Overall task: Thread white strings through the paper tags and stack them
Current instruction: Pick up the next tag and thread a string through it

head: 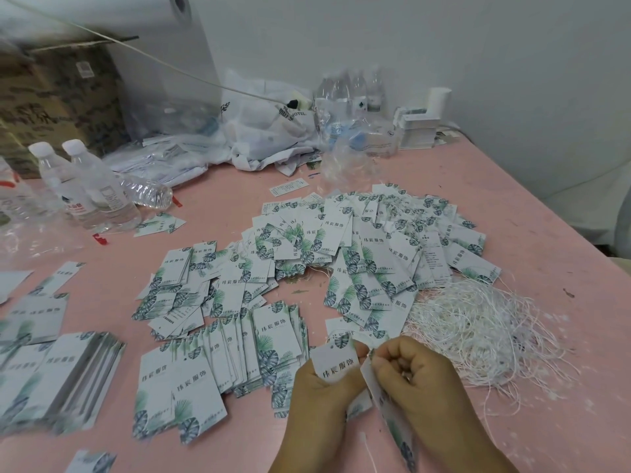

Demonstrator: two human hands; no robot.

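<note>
Both hands are low at the near edge of the pink table [512,233]. Our left hand [316,392] pinches a paper tag [336,361], thumb and fingers clamped on its lower part, printed face up toward us. Our right hand [415,373] is curled tight, fingertips bunched against the tag's right edge; it seems to hold a second tag [392,414] hanging edge-on below it, though we cannot tell exactly which fingers grip it. A white string [370,454] trails down between the wrists. Just right of the hands sits the tangled pile of strings [478,329], touching the scattered tags [341,254] that spread across the table's middle. Left of the hands, a fanned stack of tags [239,353]; further left, more neat stacks [78,373]. Water bottles [85,186] stand far left, plastic bags [273,124] and a cardboard box [58,97] along the wall.
</note>
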